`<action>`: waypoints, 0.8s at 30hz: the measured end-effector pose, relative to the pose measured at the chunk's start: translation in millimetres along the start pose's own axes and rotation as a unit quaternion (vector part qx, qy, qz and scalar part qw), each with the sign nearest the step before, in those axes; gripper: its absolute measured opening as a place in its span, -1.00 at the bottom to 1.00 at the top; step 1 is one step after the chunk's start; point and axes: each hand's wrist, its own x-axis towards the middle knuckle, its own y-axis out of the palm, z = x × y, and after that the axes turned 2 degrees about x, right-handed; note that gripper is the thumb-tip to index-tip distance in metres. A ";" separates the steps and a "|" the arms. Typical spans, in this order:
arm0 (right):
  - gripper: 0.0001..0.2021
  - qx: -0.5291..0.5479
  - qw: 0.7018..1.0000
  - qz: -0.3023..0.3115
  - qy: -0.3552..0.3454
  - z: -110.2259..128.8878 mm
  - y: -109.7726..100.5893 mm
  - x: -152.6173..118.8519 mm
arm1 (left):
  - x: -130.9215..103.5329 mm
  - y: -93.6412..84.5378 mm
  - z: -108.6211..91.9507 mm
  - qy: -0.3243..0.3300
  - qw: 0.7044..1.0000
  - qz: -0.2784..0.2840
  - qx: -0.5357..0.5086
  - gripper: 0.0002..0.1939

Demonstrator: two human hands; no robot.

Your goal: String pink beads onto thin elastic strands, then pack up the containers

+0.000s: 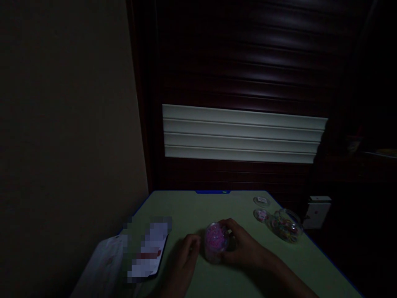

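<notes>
A clear round jar (214,244) of small pink and purple pieces stands on the pale green table (189,207). My right hand (242,246) is wrapped around the jar's right side, thumb towards me and fingers at the far rim. Just left of the jar, apart from it, is my left hand (187,254), with its thumb and bent forefinger brought together at the tips. Whether anything small is between those tips is too dark to see.
Right of the jar lies a clear tub (287,227) of colourful rings, with a round lid (261,215) and another clear lid (262,201) beside it. A phone-like object (149,252), blurred out, and a white packet (104,265) lie left. Beyond is a slatted door (243,134).
</notes>
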 end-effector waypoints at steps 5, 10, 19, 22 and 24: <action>-0.35 0.017 1.000 0.002 -0.002 -6.2 10.0 4.6 | 0.0 -1.3 2.9 0.005 0.998 0.029 -0.048 -0.65; -0.38 0.056 0.998 0.022 0.028 -5.9 12.7 2.6 | 2.6 -0.5 4.7 -0.009 0.998 0.041 -0.043 -0.66; -0.30 -0.052 0.998 -0.020 0.010 -3.2 -11.1 -1.7 | 5.3 1.0 12.4 0.009 0.999 0.043 -0.029 -0.68; -0.57 -0.145 0.988 -0.044 0.028 1.9 -38.4 -1.0 | 5.6 1.6 14.1 0.006 0.998 0.048 -0.032 -0.68; -0.59 -0.283 0.954 -0.066 0.069 0.2 -56.4 1.4 | 5.4 1.6 14.1 0.010 0.998 0.048 -0.036 -0.69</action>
